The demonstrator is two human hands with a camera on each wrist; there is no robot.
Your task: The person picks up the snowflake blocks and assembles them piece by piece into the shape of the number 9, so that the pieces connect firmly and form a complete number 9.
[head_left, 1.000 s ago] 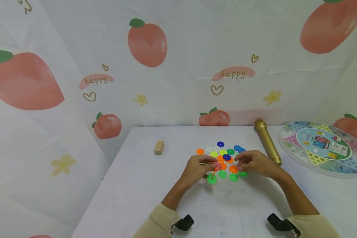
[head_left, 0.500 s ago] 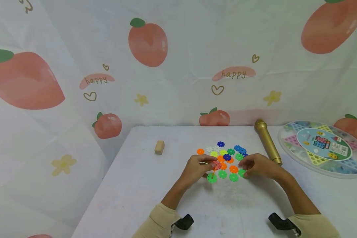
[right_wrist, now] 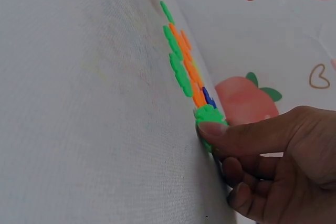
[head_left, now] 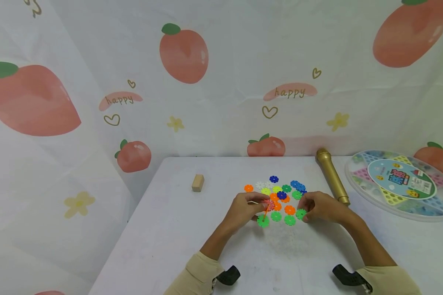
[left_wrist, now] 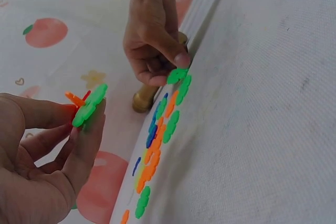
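In the clock directions used here, we take twelve o'clock as toward the printed backdrop (head_left: 221,123) in the head view. We see the left hand (head_left: 243,211) pinching a joined piece (left_wrist: 91,107) of red, orange and green notched discs between thumb and fingers; the left wrist view shows it raised clear of the tabletop (head_left: 170,229). At the joined piece's three o'clock, the right hand (head_left: 323,206) pinches a single green disc (head_left: 300,214) near its rim, thumb on one face. We cannot tell whether this disc touches the tabletop.

Between and beyond the hands we note a scatter of loose discs: two green ones (head_left: 290,220) toward the near side, an orange disc (head_left: 289,210) at the held green disc's nine to ten o'clock, and a dark blue disc (head_left: 274,179) at the far edge. Another orange one (head_left: 248,188) lies at about the left hand's twelve o'clock.

Farther out, we find a wooden block (head_left: 197,183) at the left hand's ten o'clock, a gold microphone (head_left: 332,176) at the right hand's one o'clock, and a round star-patterned board (head_left: 401,184) between its two and three.
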